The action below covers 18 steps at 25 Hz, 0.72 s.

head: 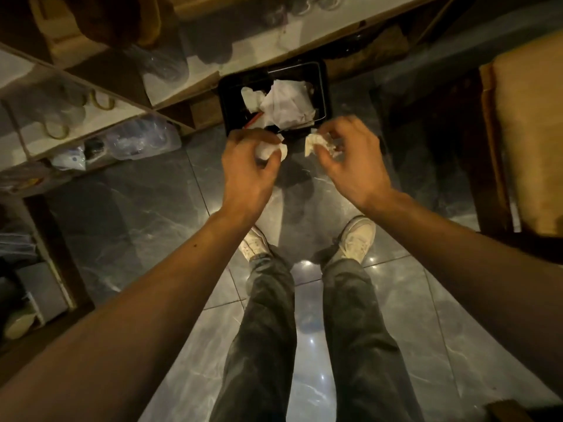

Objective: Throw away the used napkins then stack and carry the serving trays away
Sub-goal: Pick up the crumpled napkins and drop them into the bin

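A black rectangular bin point(322, 86) stands on the floor ahead of me, with crumpled white paper point(286, 102) inside it. My left hand point(248, 169) is closed around a crumpled white napkin point(269, 150), just short of the bin's near edge. My right hand point(350, 159) pinches a second crumpled napkin point(320, 144) at about the same height, beside the bin's near right corner. Both hands hover above the floor, slightly nearer to me than the bin's opening. No serving trays are in view.
Wooden shelves point(100, 92) with plastic-wrapped items and cups run along the left and behind the bin. A dark table or chair with a tan cushion point(530, 126) stands on the right. Glossy grey tiles point(146, 220) cover the floor; my legs and white shoes are below.
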Tool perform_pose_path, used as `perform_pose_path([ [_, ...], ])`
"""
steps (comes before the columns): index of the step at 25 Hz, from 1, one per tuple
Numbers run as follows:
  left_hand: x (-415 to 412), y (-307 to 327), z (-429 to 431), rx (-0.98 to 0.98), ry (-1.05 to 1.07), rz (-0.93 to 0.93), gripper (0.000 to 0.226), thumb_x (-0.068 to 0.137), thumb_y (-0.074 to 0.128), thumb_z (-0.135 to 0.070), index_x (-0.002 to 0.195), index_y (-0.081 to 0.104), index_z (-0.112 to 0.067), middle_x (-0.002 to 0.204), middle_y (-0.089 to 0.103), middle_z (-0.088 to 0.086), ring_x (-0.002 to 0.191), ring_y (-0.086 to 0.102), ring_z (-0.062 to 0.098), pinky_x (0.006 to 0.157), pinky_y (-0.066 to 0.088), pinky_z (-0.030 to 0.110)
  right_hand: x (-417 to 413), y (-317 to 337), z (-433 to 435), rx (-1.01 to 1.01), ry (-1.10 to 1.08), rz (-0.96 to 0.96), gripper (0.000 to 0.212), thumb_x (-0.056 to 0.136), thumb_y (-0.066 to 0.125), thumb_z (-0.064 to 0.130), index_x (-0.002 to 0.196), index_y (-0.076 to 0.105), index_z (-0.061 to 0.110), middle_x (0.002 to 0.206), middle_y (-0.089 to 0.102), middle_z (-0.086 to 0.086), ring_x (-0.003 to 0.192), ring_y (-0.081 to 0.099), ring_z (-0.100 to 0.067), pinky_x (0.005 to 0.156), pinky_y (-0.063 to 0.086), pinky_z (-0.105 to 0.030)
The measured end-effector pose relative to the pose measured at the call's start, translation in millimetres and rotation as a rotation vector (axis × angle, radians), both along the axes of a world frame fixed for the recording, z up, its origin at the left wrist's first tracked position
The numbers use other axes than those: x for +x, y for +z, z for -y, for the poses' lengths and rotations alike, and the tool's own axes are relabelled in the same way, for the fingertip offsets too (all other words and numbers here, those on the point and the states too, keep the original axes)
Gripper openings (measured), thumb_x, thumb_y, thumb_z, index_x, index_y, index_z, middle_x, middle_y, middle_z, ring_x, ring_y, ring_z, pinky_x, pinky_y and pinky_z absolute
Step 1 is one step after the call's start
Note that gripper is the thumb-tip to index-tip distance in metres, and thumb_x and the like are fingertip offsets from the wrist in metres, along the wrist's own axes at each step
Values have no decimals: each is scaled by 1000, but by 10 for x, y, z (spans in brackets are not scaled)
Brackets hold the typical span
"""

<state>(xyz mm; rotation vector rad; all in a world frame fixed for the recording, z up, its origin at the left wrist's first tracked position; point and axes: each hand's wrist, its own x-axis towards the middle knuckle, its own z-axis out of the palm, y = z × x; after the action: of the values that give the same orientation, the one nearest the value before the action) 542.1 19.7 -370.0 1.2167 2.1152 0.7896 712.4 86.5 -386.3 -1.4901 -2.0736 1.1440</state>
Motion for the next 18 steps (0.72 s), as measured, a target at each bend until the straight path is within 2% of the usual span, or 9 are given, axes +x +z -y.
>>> perform_pose_path([
  [1,-50,-170,-50,-5,-6,-14,17,81,70,-13,98,72,-14,112,62,13,100,56,12,85,54,24,-50,-138,-64,3,4,0,21,88,66,16,107,65,9,110,60,-10,92,54,-8,75,43,-10],
  [3,-121,-495,-167,-16,-1,-49,19,80,71,-9,99,71,-10,115,60,19,102,56,18,85,52,23,-138,-418,-198,-3,-5,-19,19,88,67,15,107,64,10,110,59,-9,92,55,-9,75,41,-7],
  [5,-160,-718,-277,-48,-24,-91,20,81,70,-8,102,70,-9,117,58,21,105,57,25,81,46,15,-211,-622,-290,-18,-15,-9,18,88,67,16,106,64,13,110,57,-7,93,57,-13,76,47,-17],
  [8,-243,-1075,-446,-94,-47,-124,22,84,70,-10,105,70,-11,119,59,19,106,58,27,78,43,15,-319,-966,-455,-16,-53,32,19,88,68,16,106,65,13,110,59,-8,95,60,-20,81,52,-30],
  [12,-329,-1397,-612,-87,-35,-114,23,86,69,-9,109,69,-10,122,60,19,112,58,30,93,49,30,-434,-1298,-611,-26,-15,49,23,88,66,22,110,67,14,111,65,-11,97,65,-25,84,56,-41],
  [15,-418,-1497,-724,-140,21,-120,25,88,67,-10,112,67,-13,126,57,18,114,56,30,93,47,28,-517,-1382,-694,-33,4,47,27,89,65,19,115,67,13,113,64,-11,97,64,-24,84,55,-33],
  [18,-512,-1609,-800,-178,19,-113,27,88,66,-11,115,67,-16,127,58,17,115,57,30,97,48,32,-611,-1452,-789,-51,-32,25,28,88,67,12,116,66,11,115,61,-8,96,61,-19,85,52,-28],
])
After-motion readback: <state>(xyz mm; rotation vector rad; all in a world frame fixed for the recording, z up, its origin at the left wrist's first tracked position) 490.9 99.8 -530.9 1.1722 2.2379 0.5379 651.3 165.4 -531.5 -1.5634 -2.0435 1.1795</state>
